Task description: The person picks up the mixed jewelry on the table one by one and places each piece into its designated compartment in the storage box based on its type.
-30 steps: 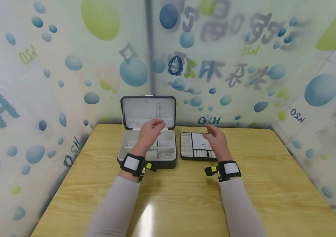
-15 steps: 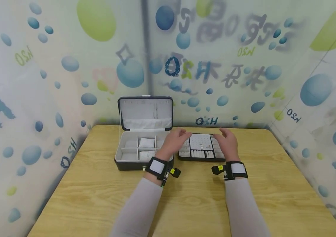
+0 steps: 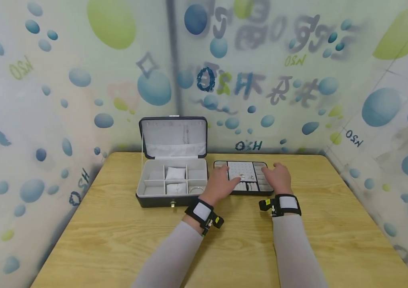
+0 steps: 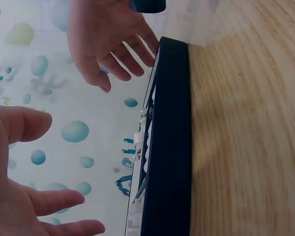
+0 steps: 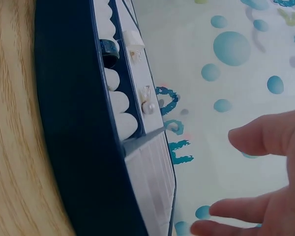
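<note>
A flat jewellery tray (image 3: 249, 193) with a dark rim lies on the table. My left hand (image 3: 220, 186) hovers over its left end, thumb and fingers spread. At the opposite end, my right hand (image 3: 279, 178) has its thumb apart from the fingers, close to the tray's right edge. Neither hand holds anything. In the right wrist view a dark ring (image 5: 108, 53) sits among white ring rolls (image 5: 120, 103), and pearl earrings (image 5: 146, 101) are on the white panel. Part of the tray's left section is hidden under my left hand.
Left of the tray stands an open jewellery box (image 3: 153, 202), its lid (image 3: 175, 151) upright with a necklace (image 3: 186, 134) hanging inside. Its compartments contain small cushions (image 3: 176, 173) and a bangle (image 3: 197, 189). Patterned curtain walls (image 3: 125, 92) surround the wooden table (image 3: 240, 248).
My left hand has moved right, from above the jewellery box to the tray's left end, and lowered. My right hand has shifted slightly right and down to the tray's right end.
</note>
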The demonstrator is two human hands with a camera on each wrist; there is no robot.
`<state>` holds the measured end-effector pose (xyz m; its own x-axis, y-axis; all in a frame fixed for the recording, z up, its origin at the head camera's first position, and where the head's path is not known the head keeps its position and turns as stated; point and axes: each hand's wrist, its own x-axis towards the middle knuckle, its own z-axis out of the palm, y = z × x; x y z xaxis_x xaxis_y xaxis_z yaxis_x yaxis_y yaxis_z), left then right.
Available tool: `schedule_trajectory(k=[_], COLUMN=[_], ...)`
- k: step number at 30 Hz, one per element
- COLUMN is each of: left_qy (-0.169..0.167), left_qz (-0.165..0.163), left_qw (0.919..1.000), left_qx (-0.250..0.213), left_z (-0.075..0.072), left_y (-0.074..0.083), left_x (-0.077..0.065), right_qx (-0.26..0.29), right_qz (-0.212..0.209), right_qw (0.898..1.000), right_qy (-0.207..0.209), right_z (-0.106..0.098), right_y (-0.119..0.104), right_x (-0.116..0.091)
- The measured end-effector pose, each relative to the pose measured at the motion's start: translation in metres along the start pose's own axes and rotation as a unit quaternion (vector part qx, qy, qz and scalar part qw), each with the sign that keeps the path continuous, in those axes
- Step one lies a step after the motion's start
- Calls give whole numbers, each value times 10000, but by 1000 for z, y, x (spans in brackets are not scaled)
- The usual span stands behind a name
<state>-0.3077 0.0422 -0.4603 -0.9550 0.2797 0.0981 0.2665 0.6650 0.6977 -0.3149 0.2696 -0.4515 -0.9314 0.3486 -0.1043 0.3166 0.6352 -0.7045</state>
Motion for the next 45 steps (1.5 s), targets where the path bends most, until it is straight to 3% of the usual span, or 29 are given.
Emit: schedule_trajectory(k=[5,10,24,30,39,45], left_qy=[-250,-180,431,389,360,456], left_qz=[-237,-379,-826,-1042,-1095,-1241], left_qw=[9990,9983,9956,9938,9932,9897], left_qx=[289,397,-95,-75,-136,-558], left_z=[6,12,28,31,30,24], left_y=[-1,0,-6,-6,-14,-17], left_x=[-1,-1,-1,-1,6,10], right_qx=[-25,-192,-456,-598,-471,-353], right_qz=[188,173,134,186,272,467], right_qw=[9996,9990,9976,9968,9960,9955], right_qy=[-221,-351,-513,-502,-710,-751], right_z=[-1,-1,9,8,8,10], right_y=[5,9,8,7,7,5], right_x=[0,1,1,1,5,8])
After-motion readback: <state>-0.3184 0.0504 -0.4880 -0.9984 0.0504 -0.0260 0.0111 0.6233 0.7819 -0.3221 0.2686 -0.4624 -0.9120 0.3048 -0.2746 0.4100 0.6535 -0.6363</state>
